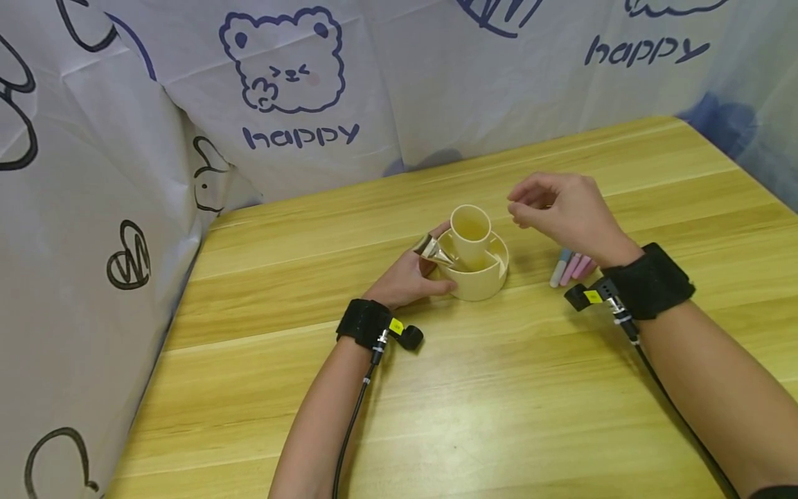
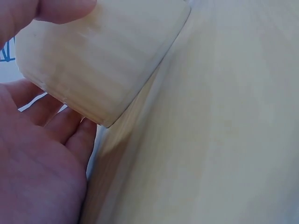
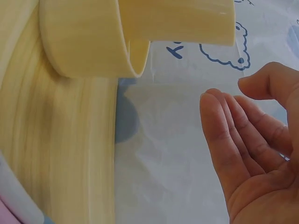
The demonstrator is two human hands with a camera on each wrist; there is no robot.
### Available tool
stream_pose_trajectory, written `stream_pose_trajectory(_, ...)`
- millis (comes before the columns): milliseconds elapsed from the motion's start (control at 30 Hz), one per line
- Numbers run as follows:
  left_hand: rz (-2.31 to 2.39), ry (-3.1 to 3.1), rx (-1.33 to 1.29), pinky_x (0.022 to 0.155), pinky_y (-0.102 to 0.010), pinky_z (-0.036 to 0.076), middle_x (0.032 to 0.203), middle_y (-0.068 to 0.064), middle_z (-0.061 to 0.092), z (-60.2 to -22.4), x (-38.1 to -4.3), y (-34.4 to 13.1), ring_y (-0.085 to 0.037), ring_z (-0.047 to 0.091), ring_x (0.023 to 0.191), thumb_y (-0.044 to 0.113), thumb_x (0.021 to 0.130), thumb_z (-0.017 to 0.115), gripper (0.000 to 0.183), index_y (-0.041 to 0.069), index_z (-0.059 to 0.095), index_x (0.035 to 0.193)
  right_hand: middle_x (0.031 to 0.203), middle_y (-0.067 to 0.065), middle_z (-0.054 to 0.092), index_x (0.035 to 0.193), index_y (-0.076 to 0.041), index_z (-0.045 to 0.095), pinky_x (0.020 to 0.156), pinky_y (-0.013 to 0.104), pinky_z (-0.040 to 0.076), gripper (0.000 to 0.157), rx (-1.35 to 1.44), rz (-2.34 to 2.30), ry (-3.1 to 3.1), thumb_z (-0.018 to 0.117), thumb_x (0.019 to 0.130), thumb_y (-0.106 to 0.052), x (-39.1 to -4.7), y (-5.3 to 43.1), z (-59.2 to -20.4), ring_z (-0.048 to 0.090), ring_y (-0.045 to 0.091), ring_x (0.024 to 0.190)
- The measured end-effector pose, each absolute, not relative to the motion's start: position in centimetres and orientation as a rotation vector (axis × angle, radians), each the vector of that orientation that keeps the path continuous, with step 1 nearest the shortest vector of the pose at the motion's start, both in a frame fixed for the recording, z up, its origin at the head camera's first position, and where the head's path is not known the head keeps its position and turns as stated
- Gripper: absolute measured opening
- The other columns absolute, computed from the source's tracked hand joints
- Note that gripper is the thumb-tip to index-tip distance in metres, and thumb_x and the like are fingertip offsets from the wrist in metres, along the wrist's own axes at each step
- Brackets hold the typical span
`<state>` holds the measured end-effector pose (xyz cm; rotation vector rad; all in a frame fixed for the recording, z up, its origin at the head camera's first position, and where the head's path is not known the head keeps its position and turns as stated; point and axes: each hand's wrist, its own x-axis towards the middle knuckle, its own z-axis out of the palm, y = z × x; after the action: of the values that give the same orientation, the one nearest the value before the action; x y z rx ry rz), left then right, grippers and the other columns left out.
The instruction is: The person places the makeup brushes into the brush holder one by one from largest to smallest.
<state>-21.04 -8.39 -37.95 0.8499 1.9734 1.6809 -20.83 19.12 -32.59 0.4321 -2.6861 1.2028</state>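
A cream round pen holder (image 1: 476, 283) with a taller tube (image 1: 471, 232) in its middle stands on the table. My left hand (image 1: 408, 278) grips it from the left, and in the left wrist view the thumb (image 2: 70, 8) presses its outer wall. A shiny silvery piece (image 1: 434, 251) leans out of the holder's left side; its kind is unclear. My right hand (image 1: 564, 208) is raised to the right of the holder, apart from it. In the right wrist view its thumb and bent fingers (image 3: 217, 126) have nothing between them.
Several capped markers, one blue-grey marker (image 1: 560, 269) and pink markers (image 1: 576, 269) among them, lie under my right wrist. The wooden table (image 1: 436, 402) ends at a white printed cloth (image 1: 411, 83) behind and at the left. A cable runs along each forearm.
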Motion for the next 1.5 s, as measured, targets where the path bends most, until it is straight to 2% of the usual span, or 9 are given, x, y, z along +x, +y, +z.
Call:
stream_pose_trajectory(167,1.683,1.988,0.840,0.116,-0.036,0.020,0.153,-0.007,0.032,-38.0,-21.0,-8.4,-0.011,0.034,0.137,-0.002,0.081,0.070,0.091,0.016,0.019,0.155,0.089,0.000,0.068,0.104,-0.017,0.067,0.062,0.025,0.051,0.026,0.436,1.153,-2.728,0.063,0.091,-0.039,-21.0,19.3,-32.7,0.064,0.016,0.078)
stream_pose_trajectory(400,1.707,1.992,0.842,0.116,-0.034,0.020,0.153,-0.004,0.032,-38.1,-21.0,-8.3,-0.010,0.031,0.138,-0.003,0.081,0.071,0.091,0.016,0.021,0.154,0.091,0.002,0.067,0.104,-0.015,0.068,0.066,0.035,0.050,0.027,0.439,1.079,-2.770,0.062,0.091,-0.038,-21.2,19.6,-32.9,0.061,0.018,0.080)
stream_pose_trajectory(833,1.705,1.949,0.831,0.116,-0.036,0.018,0.154,-0.010,0.029,-38.0,-21.1,-8.4,-0.013,0.031,0.138,-0.007,0.081,0.067,0.093,0.015,0.015,0.156,0.088,0.005,0.068,0.101,-0.012,0.068,0.067,0.037,0.048,0.027,0.444,0.950,-2.848,0.064,0.090,-0.037,-21.7,20.1,-33.5,0.059,0.021,0.078)
stream_pose_trajectory(1100,1.704,1.987,0.806,0.114,-0.036,0.024,0.153,-0.006,0.031,-38.3,-21.2,-8.5,-0.014,0.035,0.136,-0.005,0.081,0.070,0.093,0.017,0.018,0.155,0.083,0.004,0.068,0.099,-0.012,0.069,0.063,0.035,0.048,0.027,0.419,0.909,-2.919,0.064,0.090,-0.037,-22.1,20.7,-33.7,0.062,0.018,0.069)
stream_pose_trajectory(1267,1.688,2.030,0.793,0.112,-0.033,0.029,0.152,0.003,0.032,-39.0,-21.5,-8.5,-0.012,0.038,0.134,0.001,0.080,0.074,0.094,0.026,0.022,0.154,0.082,0.005,0.068,0.099,-0.009,0.070,0.062,0.035,0.048,0.031,0.391,0.912,-2.964,0.064,0.089,-0.038,-22.0,20.9,-33.5,0.063,0.017,0.068)
stream_pose_trajectory(1367,1.660,2.066,0.748,0.108,-0.034,0.036,0.152,0.005,0.031,-38.6,-21.2,-8.4,-0.015,0.043,0.131,0.004,0.080,0.076,0.093,0.028,0.024,0.153,0.078,0.006,0.068,0.098,-0.007,0.070,0.062,0.036,0.047,0.033,0.379,0.906,-3.007,0.065,0.089,-0.038,-21.9,21.1,-33.4,0.063,0.019,0.066)
stream_pose_trajectory(1500,1.602,2.133,0.681,0.106,-0.034,0.037,0.155,0.007,0.026,-37.7,-20.7,-8.4,-0.015,0.037,0.135,0.008,0.078,0.078,0.094,0.028,0.025,0.153,0.075,0.007,0.069,0.096,-0.006,0.070,0.064,0.038,0.049,0.034,0.364,0.903,-3.055,0.065,0.089,-0.038,-21.9,21.3,-33.4,0.063,0.021,0.066)
